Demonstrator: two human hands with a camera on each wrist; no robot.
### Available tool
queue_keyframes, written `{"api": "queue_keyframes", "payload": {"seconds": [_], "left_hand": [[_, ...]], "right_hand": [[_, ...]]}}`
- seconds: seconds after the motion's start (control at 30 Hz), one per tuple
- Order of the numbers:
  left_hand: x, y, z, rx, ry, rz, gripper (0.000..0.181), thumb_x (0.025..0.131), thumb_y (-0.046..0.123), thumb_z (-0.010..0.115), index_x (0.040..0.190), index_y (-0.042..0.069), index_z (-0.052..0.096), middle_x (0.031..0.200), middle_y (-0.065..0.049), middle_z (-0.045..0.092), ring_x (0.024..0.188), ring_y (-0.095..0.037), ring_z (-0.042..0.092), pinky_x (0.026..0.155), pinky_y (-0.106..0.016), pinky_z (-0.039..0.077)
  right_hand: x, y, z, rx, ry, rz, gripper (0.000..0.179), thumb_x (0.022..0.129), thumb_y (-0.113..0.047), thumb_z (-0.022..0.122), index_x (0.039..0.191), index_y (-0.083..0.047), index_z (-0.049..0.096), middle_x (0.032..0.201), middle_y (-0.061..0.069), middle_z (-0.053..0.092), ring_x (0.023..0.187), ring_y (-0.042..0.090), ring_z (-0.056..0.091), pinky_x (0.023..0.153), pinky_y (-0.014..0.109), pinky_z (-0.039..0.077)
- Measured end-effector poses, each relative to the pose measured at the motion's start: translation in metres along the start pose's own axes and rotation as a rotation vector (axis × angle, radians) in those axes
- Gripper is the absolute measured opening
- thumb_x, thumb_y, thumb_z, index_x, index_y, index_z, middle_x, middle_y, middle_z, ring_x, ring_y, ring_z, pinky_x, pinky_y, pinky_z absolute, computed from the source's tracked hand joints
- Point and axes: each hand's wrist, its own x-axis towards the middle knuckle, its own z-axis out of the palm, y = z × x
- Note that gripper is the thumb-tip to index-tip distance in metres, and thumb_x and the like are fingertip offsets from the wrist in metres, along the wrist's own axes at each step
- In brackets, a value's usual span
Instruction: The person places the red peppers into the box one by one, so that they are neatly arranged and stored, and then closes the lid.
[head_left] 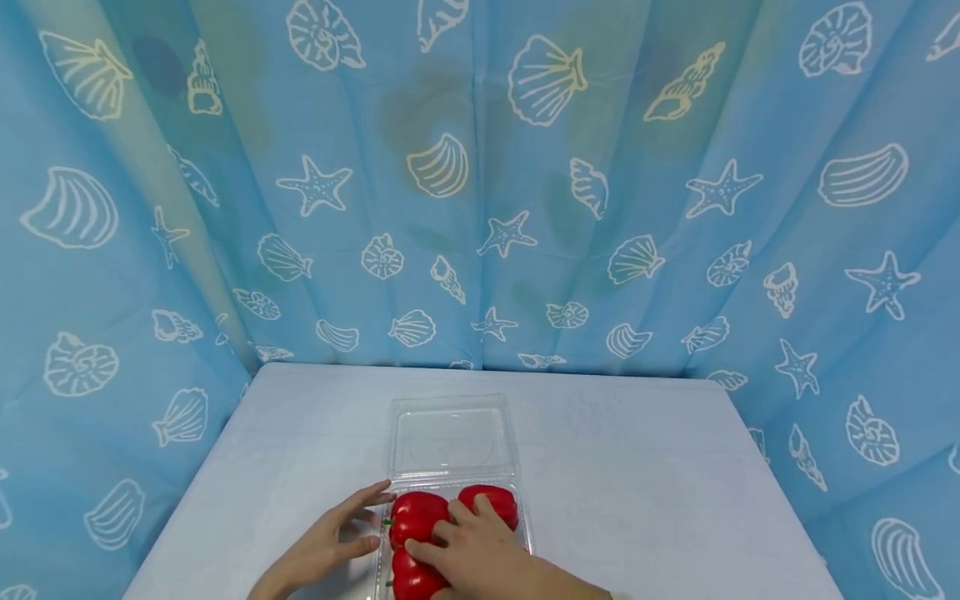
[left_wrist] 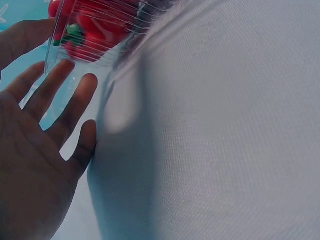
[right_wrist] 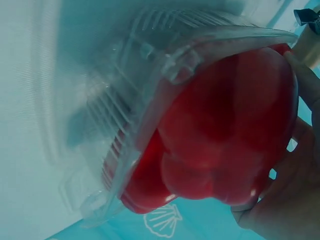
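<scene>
An open clear plastic clamshell container (head_left: pixel 382 546) holds glossy red bell peppers, among them a back left one (head_left: pixel 418 512), a front left one (head_left: pixel 412 577) and a back right one (head_left: pixel 495 503). Green stems show at the left. My right hand (head_left: pixel 487 550) reaches over the peppers from the right. In the right wrist view its fingers and thumb grip a large red bell pepper (right_wrist: pixel 225 130) at the container's corner; in the head view the hand covers that spot. My left hand (head_left: pixel 322 542) is at the container's left side, fingers spread, fingertips at the clear wall (left_wrist: pixel 50 55).
The container's clear lid (head_left: pixel 450 437) lies folded back on the white-covered table (head_left: pixel 637 483). Behind and beside the table hangs a blue curtain (head_left: pixel 480 275) with white shell and starfish prints.
</scene>
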Motion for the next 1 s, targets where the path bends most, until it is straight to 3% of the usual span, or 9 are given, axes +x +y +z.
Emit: {"api": "queue_keyframes", "payload": {"seconds": [0.2,0.4,0.83,1.0], "left_hand": [[0.001,0.001,-0.002,0.01,-0.001,0.027,0.088,0.084,0.044,0.075,0.157,0.019,0.034,0.148,-0.012,0.052,0.116,-0.023,0.056,0.098,-0.05,0.048],[0.001,0.0,-0.001,0.002,0.007,0.015,0.087,0.083,0.047,0.074,0.156,0.02,0.035,0.148,-0.011,0.052,0.116,-0.021,0.057,0.097,-0.049,0.049],[-0.001,-0.003,0.001,-0.035,0.016,0.001,0.088,0.083,0.047,0.075,0.156,0.022,0.034,0.147,-0.012,0.052,0.115,-0.022,0.057,0.095,-0.056,0.051],[0.0,-0.004,0.001,-0.036,0.01,0.014,0.088,0.083,0.046,0.075,0.156,0.021,0.034,0.148,-0.013,0.051,0.115,-0.022,0.057,0.096,-0.057,0.05]], "right_hand": [[-0.003,0.004,-0.002,0.03,0.011,0.02,0.083,0.073,-0.053,0.085,0.147,-0.046,0.047,0.124,-0.016,0.064,0.119,0.015,0.052,0.099,0.05,0.047],[-0.005,0.007,-0.009,0.085,0.033,0.054,0.078,0.077,-0.053,0.082,0.146,-0.045,0.048,0.124,-0.016,0.063,0.116,0.014,0.052,0.098,0.052,0.048],[-0.002,0.006,-0.005,0.077,0.04,0.006,0.071,0.071,-0.046,0.089,0.134,-0.05,0.056,0.119,-0.019,0.064,0.107,0.005,0.051,0.088,0.037,0.047],[-0.003,0.008,-0.005,0.102,0.056,0.021,0.07,0.071,-0.048,0.088,0.134,-0.049,0.057,0.119,-0.019,0.064,0.107,0.005,0.052,0.089,0.039,0.048]]}}
